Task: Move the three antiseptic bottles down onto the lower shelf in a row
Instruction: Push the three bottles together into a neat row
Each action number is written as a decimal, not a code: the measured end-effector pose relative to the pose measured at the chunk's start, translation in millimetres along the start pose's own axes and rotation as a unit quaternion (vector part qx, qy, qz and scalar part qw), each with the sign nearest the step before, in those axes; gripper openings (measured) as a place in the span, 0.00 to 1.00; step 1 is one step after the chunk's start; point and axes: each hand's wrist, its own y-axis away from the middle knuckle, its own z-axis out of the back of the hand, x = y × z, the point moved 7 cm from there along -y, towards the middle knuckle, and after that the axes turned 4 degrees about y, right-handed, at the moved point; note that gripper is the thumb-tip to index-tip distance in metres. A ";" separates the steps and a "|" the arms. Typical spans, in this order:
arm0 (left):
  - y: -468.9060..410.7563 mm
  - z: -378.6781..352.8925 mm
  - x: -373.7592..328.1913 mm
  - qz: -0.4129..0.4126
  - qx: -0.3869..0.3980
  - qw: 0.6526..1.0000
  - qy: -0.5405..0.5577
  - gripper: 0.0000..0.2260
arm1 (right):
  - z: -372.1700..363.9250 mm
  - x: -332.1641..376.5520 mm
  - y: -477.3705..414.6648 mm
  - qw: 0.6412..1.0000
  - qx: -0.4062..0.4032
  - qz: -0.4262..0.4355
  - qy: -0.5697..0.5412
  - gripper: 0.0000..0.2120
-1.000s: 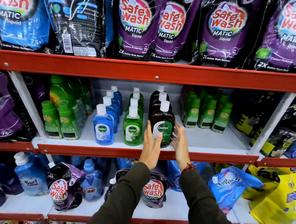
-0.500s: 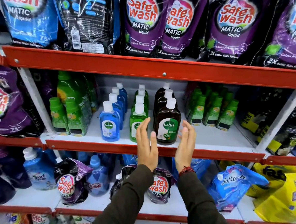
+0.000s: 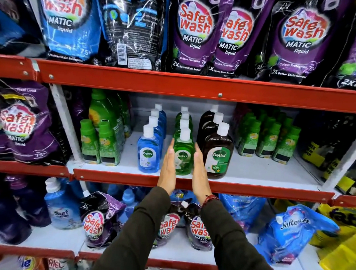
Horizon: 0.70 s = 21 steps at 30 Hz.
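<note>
Both sleeves reach up past the lower shelf [image 3: 44,236]. The left hand [image 3: 168,167] and right hand [image 3: 200,173] stand flat, fingers straight, bracketing the green antiseptic bottle [image 3: 183,153] on the middle shelf [image 3: 253,169]; whether the grip touches it is unclear. Blue bottle [image 3: 148,152] and brown bottle [image 3: 218,155] flank it.

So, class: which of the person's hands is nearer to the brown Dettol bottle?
Right. The right hand stands just left of the brown Dettol bottle; the left hand is beyond the green Dettol bottle.
</note>
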 end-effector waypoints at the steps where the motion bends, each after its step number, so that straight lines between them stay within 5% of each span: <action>1: -0.6 0.7 0.5 0.000 0.008 1.000 -0.004 0.29 | -0.5 -0.2 0.4 1.000 -0.001 0.001 -0.004 0.28; 15: 17.2 -4.1 -16.4 -0.021 -0.009 0.994 -0.108 0.27 | 6.7 -5.1 0.9 0.999 -0.005 0.025 0.022 0.25; 19: 36.5 45.1 -26.1 -0.109 -0.086 0.985 -0.099 0.22 | -18.6 -9.1 20.5 0.992 -0.124 0.027 0.017 0.31; 21: 44.6 53.8 -31.7 -0.141 -0.136 0.975 -0.108 0.21 | -10.0 -10.9 29.2 0.979 -0.199 0.048 0.003 0.26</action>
